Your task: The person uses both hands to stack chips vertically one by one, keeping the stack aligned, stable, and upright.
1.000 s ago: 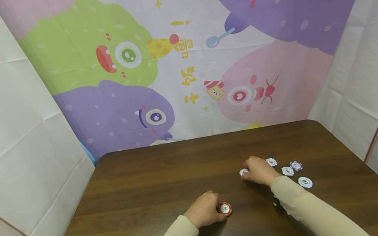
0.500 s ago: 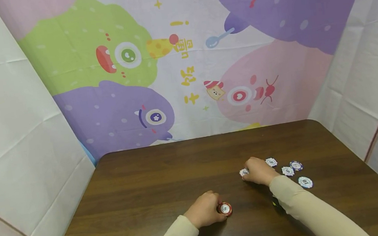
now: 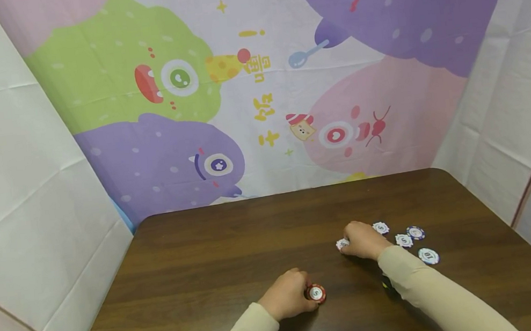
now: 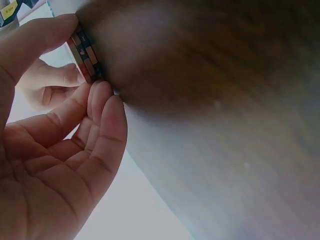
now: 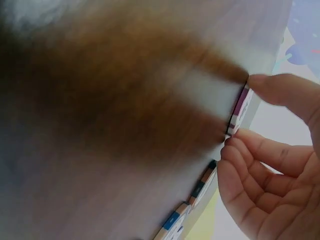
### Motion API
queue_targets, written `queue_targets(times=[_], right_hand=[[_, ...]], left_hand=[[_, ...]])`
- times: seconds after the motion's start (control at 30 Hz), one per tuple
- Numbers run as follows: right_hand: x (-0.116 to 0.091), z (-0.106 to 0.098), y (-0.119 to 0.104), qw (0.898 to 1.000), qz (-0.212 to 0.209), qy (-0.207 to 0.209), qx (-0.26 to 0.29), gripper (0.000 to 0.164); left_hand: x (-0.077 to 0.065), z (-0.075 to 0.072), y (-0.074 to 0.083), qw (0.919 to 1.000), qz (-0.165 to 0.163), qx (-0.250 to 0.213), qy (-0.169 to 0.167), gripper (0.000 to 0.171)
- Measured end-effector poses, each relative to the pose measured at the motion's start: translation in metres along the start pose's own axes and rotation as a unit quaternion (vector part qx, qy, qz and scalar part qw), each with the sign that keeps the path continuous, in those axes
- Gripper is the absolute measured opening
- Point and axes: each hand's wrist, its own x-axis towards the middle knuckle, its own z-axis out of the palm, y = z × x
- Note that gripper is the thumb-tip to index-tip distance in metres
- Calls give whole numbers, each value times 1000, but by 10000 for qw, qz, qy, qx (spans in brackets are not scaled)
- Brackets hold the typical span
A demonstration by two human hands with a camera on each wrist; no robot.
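My left hand (image 3: 288,293) pinches a small stack of poker chips at the middle front of the table, with a red chip (image 3: 316,293) on top. In the left wrist view, thumb and fingertips grip the stack's edges (image 4: 86,57), which show red and dark layers. Farther back and to the right, my right hand (image 3: 363,240) holds a white poker chip (image 3: 342,244) between thumb and fingers, low over the table. The right wrist view shows that chip's rim (image 5: 240,107) with purplish and white blocks; the curled fingers sit right beside it.
Right of my right hand lie two white chips (image 3: 381,228), a blue-and-white chip (image 3: 415,233) and a pale blue chip (image 3: 429,255) on the brown table (image 3: 200,280). A printed cloth (image 3: 272,132) hangs behind. A dark device (image 3: 387,283) shows under the right sleeve.
My right hand and its white chip have shifted very slightly toward me. The left hand keeps its grip on the stack, without visible movement.
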Motion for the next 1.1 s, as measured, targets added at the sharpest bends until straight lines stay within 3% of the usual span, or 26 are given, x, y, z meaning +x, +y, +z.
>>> queue_targets(times=[0.57, 0.9, 1.1], right_hand=[[-5, -8, -5, 9999, -127, -93, 21, 34], [-12, -15, -19, 9990, -432, -73, 15, 22], [-20, -18, -29, 9973, -695, -45, 252, 26]], left_hand=[[0, 0, 0, 9999, 56, 79, 70, 24], [0, 0, 1, 10000, 9, -2, -2, 22], [0, 0, 1, 10000, 52, -19, 5, 22]])
